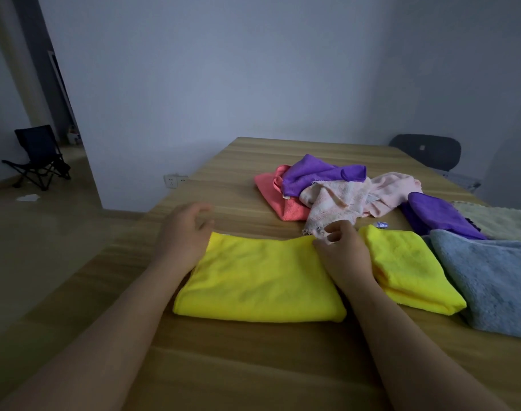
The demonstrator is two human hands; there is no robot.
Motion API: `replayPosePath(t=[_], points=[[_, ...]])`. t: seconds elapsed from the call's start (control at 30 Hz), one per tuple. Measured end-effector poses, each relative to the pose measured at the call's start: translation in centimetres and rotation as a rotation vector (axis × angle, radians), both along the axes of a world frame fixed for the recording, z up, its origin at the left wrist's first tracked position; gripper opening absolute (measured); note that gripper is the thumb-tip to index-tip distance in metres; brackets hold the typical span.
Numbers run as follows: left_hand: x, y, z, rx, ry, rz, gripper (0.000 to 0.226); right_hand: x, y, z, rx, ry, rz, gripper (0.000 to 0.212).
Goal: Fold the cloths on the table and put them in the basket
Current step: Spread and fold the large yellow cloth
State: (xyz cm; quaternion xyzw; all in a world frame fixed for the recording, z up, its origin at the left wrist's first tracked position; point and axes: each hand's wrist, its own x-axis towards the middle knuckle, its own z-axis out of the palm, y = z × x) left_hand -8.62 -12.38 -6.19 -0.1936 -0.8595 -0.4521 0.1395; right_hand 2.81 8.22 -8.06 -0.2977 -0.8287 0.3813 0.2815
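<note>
Two hands are recorded at the centre of the frame, one on either side of a folded yellow cloth laid flat on the wooden bench.

- Left hand: placed at the cloth's far left corner, fingers loosely curled and blurred; nothing is seen to be held.
- Right hand: set on the cloth's right edge, fingers curled at the far right corner; whether the fabric is pinched cannot be told.
- Second yellow cloth: folded, just right of the right hand.
- Grey-blue cloth: lower right, partly overlapped by the second yellow cloth.
- Purple cloth and cream cloth: right edge of the frame, beyond the grey-blue one.
- Unfolded heap, right of centre: coral cloth, another purple piece and pale pink cloth, bunched together.
- Folding chair: on the floor, left of the frame.
- Dark chair back: upper right, behind the bench.
- Wall socket: low on the wall, left of the bench.
</note>
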Motion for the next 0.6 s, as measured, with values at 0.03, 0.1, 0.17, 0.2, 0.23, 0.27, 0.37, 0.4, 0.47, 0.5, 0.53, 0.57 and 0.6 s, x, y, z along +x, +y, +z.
replayPosePath(t=[0.03,0.1,0.17,0.2,0.23,0.27,0.37,0.4,0.47,0.5,0.53,0.57,0.6], points=[[0.8,0.0,0.8,0.038,0.055,-0.044,0.027,0.4,-0.2,0.5,0.035,0.034,-0.014,0.023],[3.0,0.5,1.3,-0.008,0.028,-0.199,0.029,1.1,-1.2,1.5,0.188,0.012,0.007,0.026],[4.8,1.4,0.1,-0.354,-0.019,-0.330,0.037,2.1,-3.3,2.1,0.397,-0.143,0.103,0.032],[5.2,1.8,-1.0,-0.579,-0.041,-0.347,0.043,2.4,-4.5,1.7,0.467,-0.249,0.179,0.037],[5.6,2.1,-1.8,-0.756,-0.053,-0.336,0.048,2.9,-5.4,1.3,0.503,-0.362,0.257,0.044],[5.7,2.2,-2.2,-0.868,-0.077,-0.310,0.050,3.2,-6.1,0.6,0.506,-0.465,0.323,0.050],[6.1,1.9,-2.4,-0.910,-0.097,-0.248,0.051,4.3,-5.9,-0.8,0.438,-0.600,0.320,0.062],[6.4,1.7,-2.4,-0.916,-0.097,-0.230,0.051,4.9,-5.6,-0.9,0.422,-0.604,0.270,0.064],[6.8,1.4,-2.3,-0.917,-0.111,-0.204,0.052,6.1,-5.2,-0.9,0.408,-0.577,0.161,0.067],[7.0,1.3,-2.2,-0.922,-0.121,-0.197,0.053,6.6,-5.2,-0.8,0.406,-0.545,0.119,0.065],[7.2,1.2,-2.2,-0.923,-0.124,-0.194,0.053,7.2,-5.3,-0.7,0.410,-0.511,0.086,0.061],[7.3,1.1,-2.2,-0.921,-0.123,-0.191,0.053,7.6,-5.5,-0.5,0.413,-0.488,0.060,0.055],[7.5,1.1,-2.1,-0.919,-0.121,-0.191,0.053,7.8,-5.8,-0.2,0.412,-0.477,0.038,0.050]])
